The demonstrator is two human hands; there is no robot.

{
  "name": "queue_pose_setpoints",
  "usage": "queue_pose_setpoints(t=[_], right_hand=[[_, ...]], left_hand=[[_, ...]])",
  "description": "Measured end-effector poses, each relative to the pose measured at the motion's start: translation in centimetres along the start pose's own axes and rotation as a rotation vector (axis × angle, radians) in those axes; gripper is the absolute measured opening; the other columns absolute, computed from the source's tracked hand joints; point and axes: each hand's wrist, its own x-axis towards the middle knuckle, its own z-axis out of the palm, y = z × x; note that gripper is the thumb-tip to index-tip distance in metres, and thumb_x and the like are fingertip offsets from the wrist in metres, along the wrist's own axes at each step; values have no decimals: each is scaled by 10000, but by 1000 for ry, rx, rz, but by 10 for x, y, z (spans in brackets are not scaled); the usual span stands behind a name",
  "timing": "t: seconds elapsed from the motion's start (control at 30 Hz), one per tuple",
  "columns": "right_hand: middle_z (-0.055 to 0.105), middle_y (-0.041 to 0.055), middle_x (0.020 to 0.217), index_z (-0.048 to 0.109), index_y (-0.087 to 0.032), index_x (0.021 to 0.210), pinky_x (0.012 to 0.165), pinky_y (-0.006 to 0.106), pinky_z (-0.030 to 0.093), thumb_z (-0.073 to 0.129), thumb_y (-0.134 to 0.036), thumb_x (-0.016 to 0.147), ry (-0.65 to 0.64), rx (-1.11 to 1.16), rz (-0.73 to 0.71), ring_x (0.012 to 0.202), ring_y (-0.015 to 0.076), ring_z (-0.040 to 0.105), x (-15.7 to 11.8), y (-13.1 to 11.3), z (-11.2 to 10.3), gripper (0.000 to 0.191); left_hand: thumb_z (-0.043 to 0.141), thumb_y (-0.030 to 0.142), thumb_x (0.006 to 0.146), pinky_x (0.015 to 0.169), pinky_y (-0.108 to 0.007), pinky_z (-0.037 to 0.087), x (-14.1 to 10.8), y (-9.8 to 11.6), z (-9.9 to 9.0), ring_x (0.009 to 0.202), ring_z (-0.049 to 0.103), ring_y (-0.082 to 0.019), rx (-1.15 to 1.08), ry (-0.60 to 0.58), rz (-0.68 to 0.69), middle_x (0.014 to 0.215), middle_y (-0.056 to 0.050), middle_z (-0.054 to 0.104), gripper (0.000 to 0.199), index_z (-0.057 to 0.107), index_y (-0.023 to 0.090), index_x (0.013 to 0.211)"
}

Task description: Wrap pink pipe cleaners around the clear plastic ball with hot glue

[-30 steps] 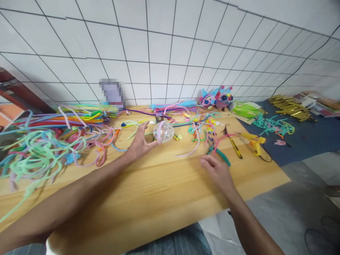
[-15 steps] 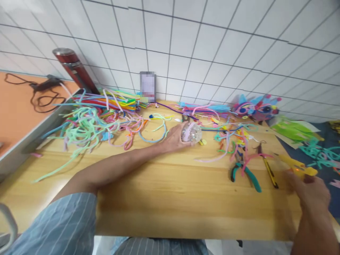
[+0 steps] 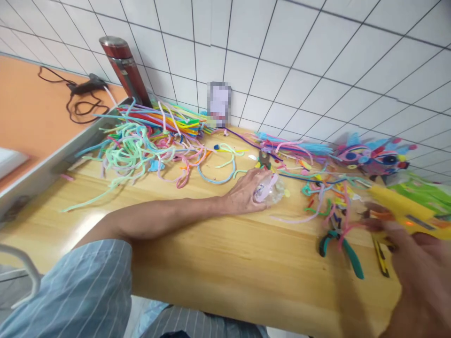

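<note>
My left hand point(image 3: 244, 193) is closed around a clear, rounded plastic object point(image 3: 276, 190) with a lilac strip across it, held at the middle of the wooden table. Its exact kind is hard to make out. In my right hand point(image 3: 410, 256) is a yellow glue gun point(image 3: 405, 206) with a small orange light on its side, raised above the table's right part. Motion blurs this hand somewhat. Below the glue gun lie pliers with teal handles point(image 3: 353, 259) and a yellow-and-black craft knife point(image 3: 381, 260), the knife partly behind my right hand.
Tangled pale green pipe cleaners point(image 3: 128, 150) and a colourful bundle point(image 3: 179, 123) lie at the left. A red flask point(image 3: 125, 68) and an upright phone point(image 3: 220, 105) stand by the tiled wall. Fuzzy decorated masks point(image 3: 373, 157) rest at the back right.
The view has shifted. My right hand has brought the glue gun up and inward, nearer the camera. My left hand still holds the clear object, now turned slightly.
</note>
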Motion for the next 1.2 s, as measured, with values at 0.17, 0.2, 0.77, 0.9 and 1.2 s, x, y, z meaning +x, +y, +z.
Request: queue_pose_setpoints(t=[0.17,0.2,0.77,0.9,1.2], right_hand=[[800,55,821,823,-238,847,698,336,643,921,-455,672,-305,129,42,726,218,731,-39,-43,54,295],[798,52,796,823,-238,820,698,322,646,915,-454,682,-342,123,19,723,216,736,-43,-43,58,272],[832,47,1108,801,-322,1157,958,485,639,717,-509,939,-447,-155,-313,1038,316,784,-56,11,60,299],[832,42,1168,797,-332,1211,993,504,631,696,-487,961,-452,-191,-392,1084,327,780,-56,14,60,310],[829,57,1190,774,-302,1247,940,463,644,637,-473,1002,-402,-278,-496,1082,310,787,-60,10,63,329]], left_hand=[[857,585,812,1275,-612,454,-3,-6,7,1592,443,-384,-32,48,79,1630,-208,494,1020,333,238,1616],[848,613,815,1268,-610,463,-4,-6,7,1587,451,-385,-39,57,89,1626,-216,497,1020,337,228,1610],[763,633,907,1238,-618,481,-6,1,-1,1553,494,-379,2,25,137,1606,-219,516,926,336,223,1619],[766,610,914,1225,-614,493,-6,1,-2,1535,511,-381,1,28,150,1588,-219,530,912,329,221,1614],[762,607,916,1219,-605,495,-6,-1,2,1515,535,-375,1,32,162,1574,-218,541,897,337,225,1609]])
